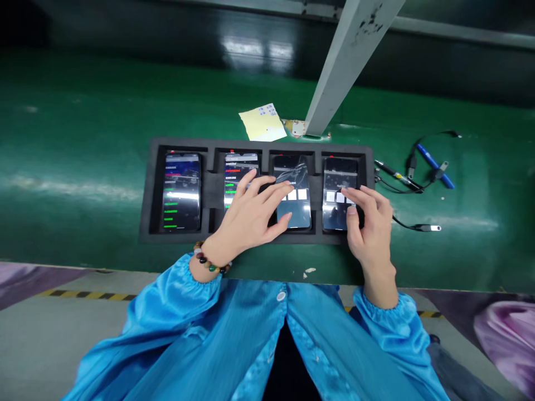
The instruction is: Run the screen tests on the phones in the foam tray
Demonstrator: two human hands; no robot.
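Unclenched and grasping nothing, the left hand (251, 214) and right hand (371, 225) extend over two glossy black rectangular phones (298, 214) in a dark-grey, compartmented foam tray (152, 206).

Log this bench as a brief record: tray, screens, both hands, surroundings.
Tray: black foam tray, four compartments, one phone in each
Screens: first phone and second phone show colored text lines; third phone and fourth phone show white squares
Left hand: across second and third phones, fingers spread
Right hand: fingers at fourth phone
Beyond tray: yellow note
Right of tray: blue pen, black pen, cables
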